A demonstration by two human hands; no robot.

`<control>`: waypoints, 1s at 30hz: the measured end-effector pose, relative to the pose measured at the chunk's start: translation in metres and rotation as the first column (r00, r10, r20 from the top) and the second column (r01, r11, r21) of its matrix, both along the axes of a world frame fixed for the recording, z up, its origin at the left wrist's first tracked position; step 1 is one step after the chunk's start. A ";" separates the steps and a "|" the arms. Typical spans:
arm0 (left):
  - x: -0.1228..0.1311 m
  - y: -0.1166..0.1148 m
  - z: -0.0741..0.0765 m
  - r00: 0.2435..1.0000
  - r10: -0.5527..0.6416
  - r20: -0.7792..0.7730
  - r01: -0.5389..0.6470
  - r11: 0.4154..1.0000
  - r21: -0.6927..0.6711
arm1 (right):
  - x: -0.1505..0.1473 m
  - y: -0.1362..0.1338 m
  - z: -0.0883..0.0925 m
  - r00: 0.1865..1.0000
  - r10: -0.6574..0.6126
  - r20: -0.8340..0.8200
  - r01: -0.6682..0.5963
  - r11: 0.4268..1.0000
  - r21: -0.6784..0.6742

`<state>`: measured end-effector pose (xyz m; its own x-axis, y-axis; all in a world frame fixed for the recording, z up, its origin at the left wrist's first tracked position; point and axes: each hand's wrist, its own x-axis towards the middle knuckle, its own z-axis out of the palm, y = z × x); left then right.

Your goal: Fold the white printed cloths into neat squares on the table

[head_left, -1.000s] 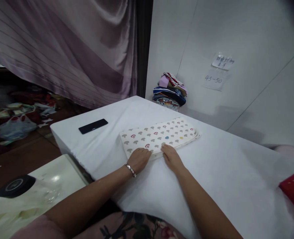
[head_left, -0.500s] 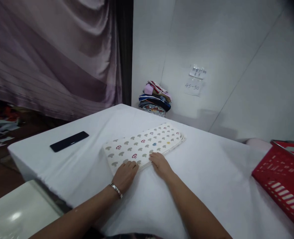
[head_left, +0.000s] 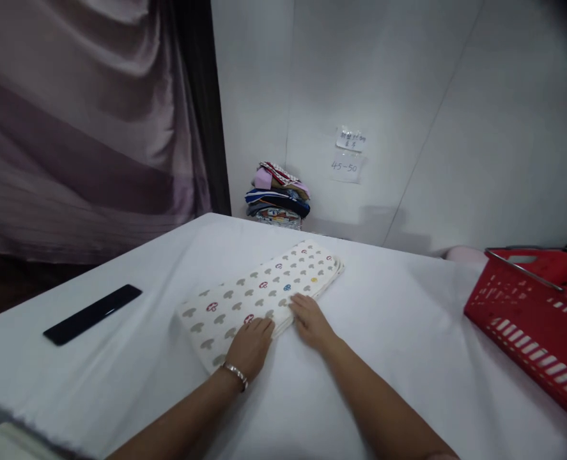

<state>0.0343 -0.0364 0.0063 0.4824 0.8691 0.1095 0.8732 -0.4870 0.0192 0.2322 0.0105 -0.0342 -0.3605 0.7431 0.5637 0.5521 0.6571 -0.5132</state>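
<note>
Folded cloth (head_left: 252, 295), frame centre: long axis slants from lower left to upper right. Left hand (head_left: 250, 349), right hand (head_left: 312, 323) on near edge, fingers together; whether gripping, cannot tell.

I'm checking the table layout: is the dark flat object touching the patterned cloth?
Apart. The head view shows a strip of white table cover between the dark flat object and the patterned cloth.
</note>
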 end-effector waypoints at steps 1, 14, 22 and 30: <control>-0.001 0.000 -0.004 1.000 -0.003 0.000 0.003 1.000 0.016 | 0.004 0.002 0.000 0.987 -0.077 -0.137 0.066 0.994 -0.088; 0.003 0.002 0.017 0.998 -0.003 0.060 0.008 0.996 -0.085 | 0.040 0.044 0.013 0.577 -0.726 -0.375 0.192 0.566 -0.802; -0.007 0.011 0.002 0.993 -0.045 0.110 0.063 0.984 -0.166 | 0.027 0.053 0.021 0.549 -0.767 -0.332 0.174 0.493 -0.852; -0.014 0.010 -0.002 0.981 -0.081 0.175 0.113 0.976 -0.184 | 0.030 0.059 0.018 0.568 -0.784 -0.250 0.234 0.446 -0.864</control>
<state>0.0203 -0.0268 0.0044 0.5546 0.8316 0.0304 0.7987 -0.5422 0.2609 0.2618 0.0696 -0.0162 0.4140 0.8574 -0.3057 0.0630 -0.3620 -0.9301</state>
